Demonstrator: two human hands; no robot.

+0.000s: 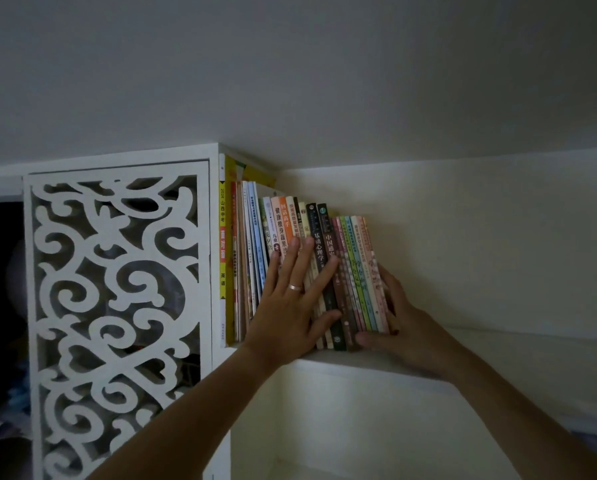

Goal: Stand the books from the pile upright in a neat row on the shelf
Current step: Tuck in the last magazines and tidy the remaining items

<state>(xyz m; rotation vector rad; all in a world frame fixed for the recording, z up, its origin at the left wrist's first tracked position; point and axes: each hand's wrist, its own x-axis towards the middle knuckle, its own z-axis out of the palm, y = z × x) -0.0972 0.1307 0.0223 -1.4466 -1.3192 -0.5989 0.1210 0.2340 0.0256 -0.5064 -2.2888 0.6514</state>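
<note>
Location: On a white shelf (411,367) set against a pale wall, a row of books (290,265) is standing spine-out, leaning slightly to the left.
Books: The row is running from a tall yellow-spined book (223,251) beside the cabinet's edge to a cluster of thin pastel books (361,271) at the right end.
Left hand: The left hand (291,299), wearing a ring (295,287), is pressing flat against the spines in the middle of the row, fingers straight and spread, thumb resting low on a dark-spined book (324,258).
Right hand: The right hand (399,320) is wrapping around the right end of the row, fingers curling behind the pastel books, thumb lying at their lower edge.
Surroundings: A white carved fretwork panel (117,306) is filling the cabinet front to the left of the books.
</note>
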